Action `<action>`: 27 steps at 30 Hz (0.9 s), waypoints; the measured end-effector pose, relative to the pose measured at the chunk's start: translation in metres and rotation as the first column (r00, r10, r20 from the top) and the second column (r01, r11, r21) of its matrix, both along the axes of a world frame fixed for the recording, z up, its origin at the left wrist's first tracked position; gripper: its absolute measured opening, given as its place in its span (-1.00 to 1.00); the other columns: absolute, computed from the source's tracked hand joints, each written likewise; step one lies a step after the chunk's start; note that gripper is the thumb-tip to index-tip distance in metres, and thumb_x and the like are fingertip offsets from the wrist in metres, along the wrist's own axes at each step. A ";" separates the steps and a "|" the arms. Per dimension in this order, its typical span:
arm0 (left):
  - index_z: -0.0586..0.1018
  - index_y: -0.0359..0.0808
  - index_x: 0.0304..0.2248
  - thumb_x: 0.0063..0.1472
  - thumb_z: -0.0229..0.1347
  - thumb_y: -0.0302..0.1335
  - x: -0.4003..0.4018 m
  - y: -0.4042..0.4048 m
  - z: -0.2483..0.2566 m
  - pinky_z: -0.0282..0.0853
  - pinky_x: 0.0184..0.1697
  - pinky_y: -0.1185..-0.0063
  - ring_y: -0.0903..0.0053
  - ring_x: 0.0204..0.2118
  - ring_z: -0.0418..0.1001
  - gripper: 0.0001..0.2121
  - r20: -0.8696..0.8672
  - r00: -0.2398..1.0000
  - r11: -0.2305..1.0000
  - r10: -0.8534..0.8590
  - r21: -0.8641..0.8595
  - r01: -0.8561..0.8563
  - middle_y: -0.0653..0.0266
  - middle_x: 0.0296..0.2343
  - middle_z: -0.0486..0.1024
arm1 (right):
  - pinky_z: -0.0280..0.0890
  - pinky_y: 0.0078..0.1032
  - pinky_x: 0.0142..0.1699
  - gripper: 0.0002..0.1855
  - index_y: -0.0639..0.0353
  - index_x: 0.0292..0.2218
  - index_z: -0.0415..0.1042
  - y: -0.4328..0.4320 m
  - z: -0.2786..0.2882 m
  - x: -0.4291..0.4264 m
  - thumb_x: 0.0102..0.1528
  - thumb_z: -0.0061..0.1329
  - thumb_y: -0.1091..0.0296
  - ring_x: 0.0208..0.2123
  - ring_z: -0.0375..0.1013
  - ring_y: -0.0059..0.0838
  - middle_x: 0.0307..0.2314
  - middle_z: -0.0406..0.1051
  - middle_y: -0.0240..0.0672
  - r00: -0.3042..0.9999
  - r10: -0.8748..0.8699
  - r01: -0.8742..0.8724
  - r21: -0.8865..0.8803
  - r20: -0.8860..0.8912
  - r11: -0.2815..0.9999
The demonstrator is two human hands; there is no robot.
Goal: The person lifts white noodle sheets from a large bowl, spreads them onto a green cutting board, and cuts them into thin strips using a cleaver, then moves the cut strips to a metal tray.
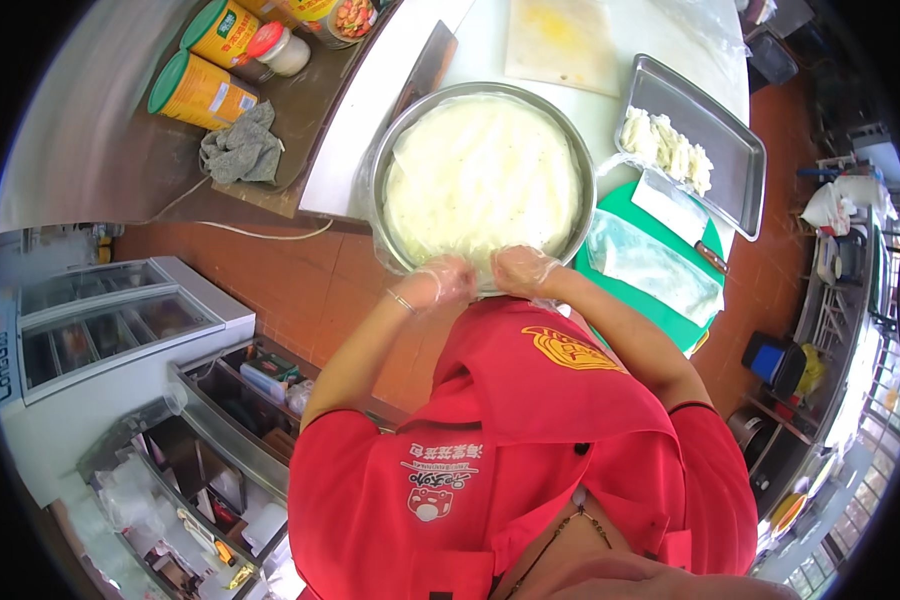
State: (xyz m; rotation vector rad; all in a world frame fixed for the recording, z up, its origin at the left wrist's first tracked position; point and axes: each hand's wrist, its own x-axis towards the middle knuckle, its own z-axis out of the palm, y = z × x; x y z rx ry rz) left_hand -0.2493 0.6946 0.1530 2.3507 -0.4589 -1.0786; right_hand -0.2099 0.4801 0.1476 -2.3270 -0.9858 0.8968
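Note:
A round metal basin point(586, 180) stands at the table's near edge, filled with a pale, dough-like mass point(487, 165). Clear plastic film point(420, 146) covers the mass and hangs over the rim. At the near rim, my left hand point(448, 279), in a clear plastic glove, pinches the gathered film. Close beside it on the right, my right hand point(521, 270), also gloved, grips the film at the same rim. Both sets of fingertips are partly hidden by wrinkled plastic.
Right of the basin, a green round cutting board point(622, 199) bears a cleaver point(671, 206) and a plastic bag point(652, 266). Beyond lies a metal tray point(720, 135) with pale strips point(667, 150). A stained board point(561, 45) is behind; cans point(202, 90) and a grey cloth point(244, 146) sit left.

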 end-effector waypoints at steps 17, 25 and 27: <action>0.51 -0.29 -0.25 0.33 -0.03 -0.26 0.037 0.010 0.034 0.35 -0.23 0.31 0.03 -0.32 0.47 -0.75 0.206 0.950 0.961 0.236 -0.191 -0.198 -0.07 -0.39 0.50 | 0.35 -0.18 -0.10 -0.85 0.19 -0.38 0.48 -0.017 0.016 0.024 0.05 -0.12 0.38 -0.29 0.47 -0.09 -0.39 0.51 -0.08 0.824 -0.114 0.060 0.116 0.555 0.992; 0.56 -0.36 -0.33 0.28 0.01 -0.06 0.016 0.013 0.023 0.37 -0.13 0.31 0.07 -0.27 0.47 -0.56 0.110 0.994 0.996 0.005 0.083 -0.014 -0.01 -0.40 0.52 | 0.34 -0.12 -0.14 -0.75 0.26 -0.31 0.44 -0.022 -0.014 0.014 0.18 -0.16 0.25 -0.27 0.48 0.06 -0.43 0.48 0.06 0.984 -0.060 0.033 0.157 0.168 0.987; 0.53 -0.36 -0.39 0.19 0.11 -0.10 0.013 -0.006 0.027 0.37 -0.15 0.29 0.07 -0.27 0.47 -0.60 0.354 0.933 0.995 0.061 0.051 -0.085 -0.03 -0.37 0.49 | 0.34 -0.13 -0.14 -0.73 0.26 -0.31 0.44 -0.014 -0.014 0.010 0.21 -0.18 0.23 -0.26 0.48 0.07 -0.40 0.49 0.04 0.985 -0.120 0.102 0.137 0.127 0.985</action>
